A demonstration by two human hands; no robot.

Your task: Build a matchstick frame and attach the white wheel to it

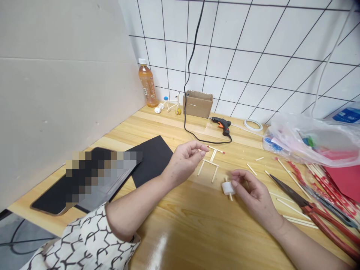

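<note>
My left hand [187, 159] hovers at the upper left end of a small frame of pale sticks [211, 161], its thumb and fingertips pinched together; whether something is between them is too small to tell. The frame lies on the wooden table and has red tips at its far crossbar. To the right, my right hand [251, 189] holds a white cylinder [228, 188] between thumb and fingers. A short pale stick runs through the cylinder and sticks out at both ends.
Behind stand a glue gun [222, 124], a cardboard box [198, 103], a bottle [147, 84] and a small stick model [172, 105]. Red-handled scissors [309, 208], loose sticks [292, 208] and a plastic bag [315, 138] lie right. Black sheet [153, 159] and phone [53, 187] lie left.
</note>
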